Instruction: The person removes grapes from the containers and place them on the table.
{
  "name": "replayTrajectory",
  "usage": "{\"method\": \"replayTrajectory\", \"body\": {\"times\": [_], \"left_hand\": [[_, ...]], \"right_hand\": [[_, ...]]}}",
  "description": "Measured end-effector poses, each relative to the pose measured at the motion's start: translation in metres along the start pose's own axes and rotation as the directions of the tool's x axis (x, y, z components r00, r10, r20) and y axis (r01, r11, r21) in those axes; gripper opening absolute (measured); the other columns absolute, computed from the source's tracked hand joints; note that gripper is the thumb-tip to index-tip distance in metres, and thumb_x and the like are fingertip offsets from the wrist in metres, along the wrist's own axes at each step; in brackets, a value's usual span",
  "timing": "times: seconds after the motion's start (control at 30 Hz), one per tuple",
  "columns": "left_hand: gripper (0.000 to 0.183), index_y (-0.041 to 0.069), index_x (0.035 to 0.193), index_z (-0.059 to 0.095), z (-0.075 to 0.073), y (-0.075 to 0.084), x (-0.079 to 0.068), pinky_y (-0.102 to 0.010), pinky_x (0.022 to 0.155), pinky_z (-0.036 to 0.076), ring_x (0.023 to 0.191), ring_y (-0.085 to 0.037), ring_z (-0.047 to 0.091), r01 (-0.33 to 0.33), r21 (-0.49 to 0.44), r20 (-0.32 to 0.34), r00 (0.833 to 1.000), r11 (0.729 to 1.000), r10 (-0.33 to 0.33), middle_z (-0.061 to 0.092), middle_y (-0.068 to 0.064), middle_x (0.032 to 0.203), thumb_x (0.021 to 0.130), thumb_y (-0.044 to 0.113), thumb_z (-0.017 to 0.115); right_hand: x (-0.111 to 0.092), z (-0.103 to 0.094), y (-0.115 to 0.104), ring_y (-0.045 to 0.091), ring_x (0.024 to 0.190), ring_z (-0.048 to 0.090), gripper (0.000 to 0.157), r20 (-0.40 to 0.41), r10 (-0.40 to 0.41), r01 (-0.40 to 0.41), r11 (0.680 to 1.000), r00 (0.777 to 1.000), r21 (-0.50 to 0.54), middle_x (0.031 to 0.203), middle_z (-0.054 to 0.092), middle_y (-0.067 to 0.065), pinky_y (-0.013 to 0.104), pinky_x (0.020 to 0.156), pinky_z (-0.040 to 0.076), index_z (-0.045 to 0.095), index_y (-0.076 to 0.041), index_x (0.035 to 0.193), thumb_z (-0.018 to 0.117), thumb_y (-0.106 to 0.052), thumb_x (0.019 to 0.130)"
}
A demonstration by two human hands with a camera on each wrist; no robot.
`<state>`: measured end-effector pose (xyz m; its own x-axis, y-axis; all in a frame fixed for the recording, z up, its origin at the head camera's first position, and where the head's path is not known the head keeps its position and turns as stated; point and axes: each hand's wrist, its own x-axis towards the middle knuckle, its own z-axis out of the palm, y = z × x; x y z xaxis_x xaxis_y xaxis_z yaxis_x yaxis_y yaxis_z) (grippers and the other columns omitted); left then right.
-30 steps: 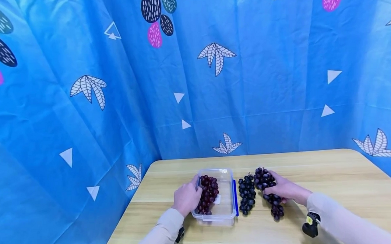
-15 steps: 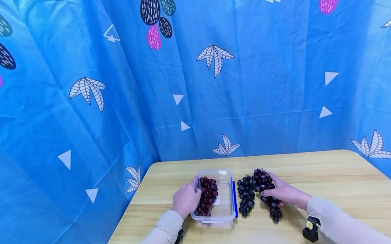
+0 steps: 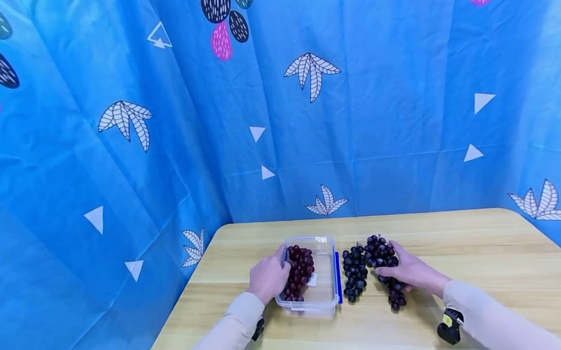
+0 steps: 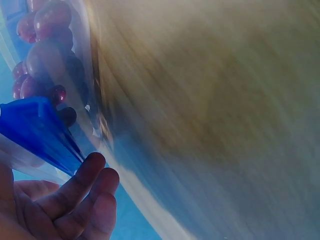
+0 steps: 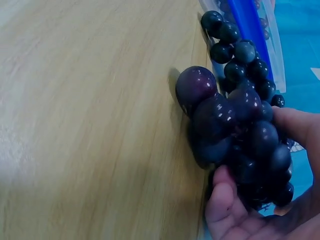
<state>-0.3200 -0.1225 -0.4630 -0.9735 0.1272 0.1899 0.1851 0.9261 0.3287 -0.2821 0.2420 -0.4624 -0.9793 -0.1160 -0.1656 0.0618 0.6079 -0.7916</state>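
Observation:
A clear plastic food container with blue side latches stands on the table, a bunch of red grapes along its left inside. My left hand grips the container's left side; in the left wrist view its fingers curl beside the blue latch. A bunch of black grapes lies just right of the container. Beyond it, my right hand holds a bunch of dark purple grapes. In the right wrist view, thumb and fingers curl round both sides of this bunch.
The light wooden table extends to the right and in front of the container. A blue patterned curtain hangs behind its back edge and along the left. A black wrist camera sits under the right sleeve.
The head view has shifted slightly up and down. Both hands, the container and the grape bunches keep nearly the same places relative to each other.

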Motion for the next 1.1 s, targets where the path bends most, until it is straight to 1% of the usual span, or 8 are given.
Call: {"method": "replayTrajectory", "body": {"times": [0.17,0.3,0.43,0.6,0.7,0.87,0.93,1.1], "left_hand": [[0.060,0.019,0.156,0.040,0.000,0.002,0.003,-0.033,0.046,0.039,0.047,-0.015,0.048,-0.005,0.007,-0.002,1.000,1.000,0.005,0.050,-0.001,0.058,0.099,0.035,0.051],[0.060,0.020,0.156,0.039,0.000,0.002,0.003,-0.033,0.046,0.039,0.048,-0.016,0.048,-0.007,0.004,0.000,1.000,1.000,0.007,0.051,-0.001,0.060,0.099,0.035,0.051],[0.061,0.021,0.157,0.037,0.000,0.000,0.002,-0.033,0.047,0.039,0.049,-0.016,0.048,0.004,0.008,0.014,1.000,1.000,-0.005,0.052,-0.001,0.062,0.099,0.035,0.050],[0.061,0.022,0.157,0.037,0.000,0.000,0.003,-0.033,0.046,0.040,0.049,-0.016,0.048,-0.002,0.006,0.013,1.000,1.000,0.002,0.052,-0.001,0.060,0.100,0.036,0.049],[0.060,0.021,0.157,0.037,-0.001,0.000,0.003,-0.033,0.046,0.040,0.048,-0.015,0.049,-0.005,-0.001,0.012,1.000,1.000,0.005,0.052,-0.001,0.060,0.100,0.036,0.049],[0.061,0.021,0.157,0.038,-0.002,0.000,0.002,-0.033,0.047,0.040,0.049,-0.016,0.049,0.001,0.001,0.009,1.000,1.000,-0.001,0.053,-0.001,0.063,0.099,0.037,0.050],[0.060,0.021,0.156,0.039,-0.002,0.000,0.002,-0.034,0.047,0.040,0.050,-0.016,0.049,0.002,0.001,0.004,1.000,1.000,-0.002,0.055,-0.002,0.065,0.099,0.037,0.050],[0.060,0.019,0.156,0.040,-0.003,0.001,0.001,-0.034,0.047,0.040,0.050,-0.016,0.049,-0.002,-0.005,0.001,1.000,1.000,0.002,0.055,-0.002,0.064,0.099,0.036,0.050]], "right_hand": [[-0.004,-0.005,-0.002,0.009,0.044,0.037,0.113,-0.005,0.003,-0.003,1.000,1.000,-0.026,0.138,0.044,0.044,0.033,0.049,0.049,-0.002,-0.005,0.161,0.071,-0.051,0.089],[-0.006,-0.007,-0.003,0.009,0.044,0.038,0.113,-0.006,0.006,-0.006,0.999,1.000,-0.031,0.134,0.048,0.043,0.035,0.050,0.050,-0.002,-0.004,0.161,0.071,-0.051,0.089],[-0.007,-0.006,-0.002,0.010,0.045,0.039,0.113,0.001,0.016,-0.016,0.999,1.000,-0.031,0.136,0.045,0.044,0.036,0.050,0.051,-0.003,-0.004,0.161,0.071,-0.049,0.090],[-0.009,-0.006,-0.003,0.011,0.047,0.042,0.114,-0.002,0.023,-0.023,0.999,1.000,-0.023,0.132,0.048,0.042,0.034,0.049,0.049,-0.007,-0.005,0.161,0.072,-0.048,0.090],[-0.012,-0.006,-0.005,0.012,0.048,0.042,0.117,0.002,0.021,-0.021,0.999,1.000,-0.027,0.134,0.046,0.043,0.035,0.049,0.049,-0.009,-0.005,0.160,0.073,-0.047,0.089],[-0.014,-0.002,-0.007,0.012,0.047,0.040,0.116,0.002,0.000,0.000,0.999,1.000,-0.034,0.147,0.027,0.048,0.036,0.048,0.049,-0.009,-0.003,0.160,0.074,-0.042,0.089],[-0.014,0.000,-0.005,0.012,0.046,0.040,0.115,-0.006,-0.009,0.009,0.999,1.000,-0.032,0.147,0.025,0.049,0.035,0.047,0.048,-0.008,-0.002,0.160,0.076,-0.038,0.089],[-0.012,0.004,-0.002,0.012,0.044,0.039,0.114,-0.014,-0.019,0.019,0.999,1.000,-0.030,0.145,0.030,0.048,0.034,0.045,0.047,-0.006,-0.003,0.160,0.077,-0.034,0.089]]}}
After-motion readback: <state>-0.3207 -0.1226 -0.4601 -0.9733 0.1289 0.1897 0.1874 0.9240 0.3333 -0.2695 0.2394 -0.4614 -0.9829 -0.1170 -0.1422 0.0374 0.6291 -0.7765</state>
